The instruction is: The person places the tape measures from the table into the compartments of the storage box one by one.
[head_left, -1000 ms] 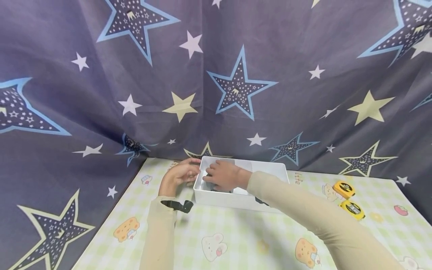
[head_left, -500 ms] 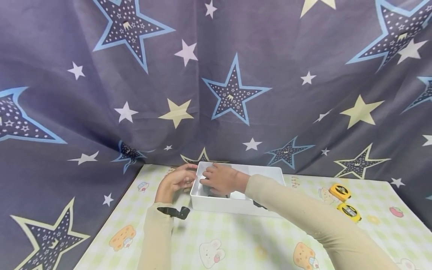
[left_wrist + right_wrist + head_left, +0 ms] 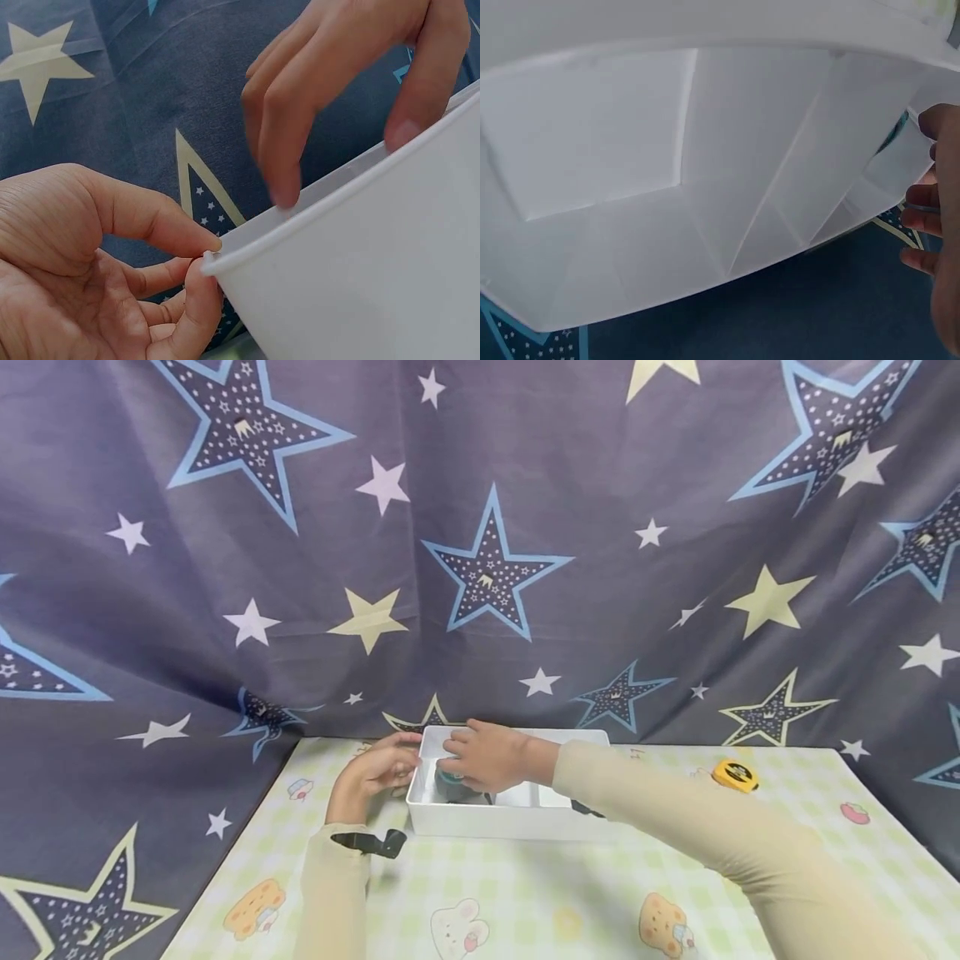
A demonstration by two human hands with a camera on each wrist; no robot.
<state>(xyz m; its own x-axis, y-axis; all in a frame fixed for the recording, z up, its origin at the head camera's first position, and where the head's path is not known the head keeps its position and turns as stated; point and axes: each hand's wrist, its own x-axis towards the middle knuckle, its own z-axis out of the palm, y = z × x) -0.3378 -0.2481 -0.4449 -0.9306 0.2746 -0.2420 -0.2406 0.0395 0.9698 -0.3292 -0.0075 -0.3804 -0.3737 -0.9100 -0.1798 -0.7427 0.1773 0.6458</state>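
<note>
A white divided box (image 3: 495,823) stands at the back of the table. My left hand (image 3: 375,774) pinches its left corner rim between thumb and finger, as the left wrist view shows closely. Over the left compartment hovers my right hand (image 3: 491,756), its thumb (image 3: 405,133) spread apart from the fingers. Beneath it, inside that compartment, lies a dark grey thing (image 3: 452,788) with a teal part; the hand covers much of it and its kind is unclear. In the right wrist view only a teal sliver (image 3: 892,135) of it shows, apart from the fingers.
A yellow tape measure (image 3: 735,775) lies on the checked tablecloth (image 3: 570,877) at the right. A divider (image 3: 534,794) splits the box, and its right part lies partly behind my right sleeve (image 3: 637,785). A star-patterned curtain (image 3: 480,668) hangs just behind the table.
My right hand has lifted a little and shifted right relative to the box, showing more of the dark grey thing. My left hand stays at the corner. My sleeve now hides the second tape measure.
</note>
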